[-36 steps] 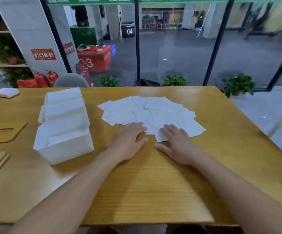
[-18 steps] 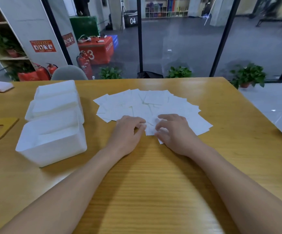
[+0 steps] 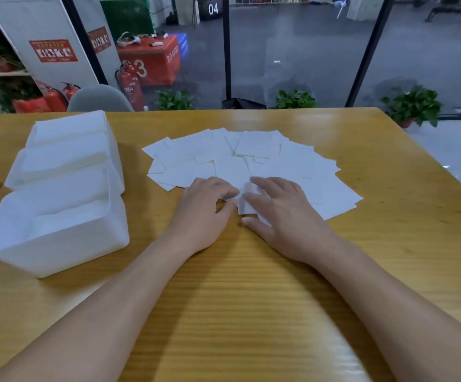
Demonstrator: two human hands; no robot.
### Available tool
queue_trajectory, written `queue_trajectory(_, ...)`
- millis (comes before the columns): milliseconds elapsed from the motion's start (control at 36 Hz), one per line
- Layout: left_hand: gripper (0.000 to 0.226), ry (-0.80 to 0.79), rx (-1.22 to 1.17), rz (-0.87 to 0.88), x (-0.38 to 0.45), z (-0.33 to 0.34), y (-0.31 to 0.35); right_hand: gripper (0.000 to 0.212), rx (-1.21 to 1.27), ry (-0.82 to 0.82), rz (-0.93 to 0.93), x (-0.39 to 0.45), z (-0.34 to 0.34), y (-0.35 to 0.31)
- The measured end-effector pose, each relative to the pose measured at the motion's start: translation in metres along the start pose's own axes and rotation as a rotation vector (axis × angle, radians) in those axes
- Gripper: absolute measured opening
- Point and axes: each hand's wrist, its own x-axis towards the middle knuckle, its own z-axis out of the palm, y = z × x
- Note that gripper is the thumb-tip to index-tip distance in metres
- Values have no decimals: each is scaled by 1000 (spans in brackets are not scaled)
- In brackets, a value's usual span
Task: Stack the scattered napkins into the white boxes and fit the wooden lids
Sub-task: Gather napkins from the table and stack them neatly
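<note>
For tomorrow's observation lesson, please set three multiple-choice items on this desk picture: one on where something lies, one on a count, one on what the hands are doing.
1. Where do the white boxes stand relative to the scattered napkins?
A. To their left
B. To their right
C. On top of them

2. How many white boxes are on the table?
A. One
B. Three
C. Six

3. What are the hands doing?
A. Both rest in the person's lap
B. Both lie at the near edge of the napkin spread
C. Both lift a wooden lid

Answers:
1. A, the boxes sit at the table's left side, apart from the napkins.
2. B, three boxes stand in a row running away from the camera.
3. B, the left hand and right hand touch the nearest napkins, with one napkin crumpled between them.
</note>
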Motion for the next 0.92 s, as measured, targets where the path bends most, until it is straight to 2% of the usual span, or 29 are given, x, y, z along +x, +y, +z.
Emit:
queue_trajectory(222, 21, -9, -37, -32, -1, -1, -2, 82, -18, -57, 79, 3, 6, -1)
queue_trajectory(389, 22, -18, -40, -48, -1, -4, 1, 86, -27, -30, 81, 3, 7, -4)
queue_trajectory(472, 24, -1, -70, -63, -3, -6, 5, 82, 5, 11, 54, 3, 3, -4)
queue_trajectory(528, 27, 43, -173, -106, -5, -10, 9, 74, 49, 69, 12, 2, -2, -8)
queue_trajectory(611, 30, 118, -480, -190, -7, -16, 17, 65, 224, 136, -55, -2, -11, -18)
queue_trajectory(722, 42, 148, -846, -360, -9, -21, 24, 60, 474, 84, -157, -12, -14, -38)
queue_trajectory(778, 42, 142, -862, -414, -9, -24, 20, 62, 523, 6, -188, -16, -13, -43)
queue_trajectory(833, 33, 116, -868, -420, -10, -27, 17, 61, 554, -28, -204, -18, -13, -42)
queue_trajectory(917, 21, 103, -851, -389, -12, -32, 17, 46, 602, 92, -185, -19, -15, -36)
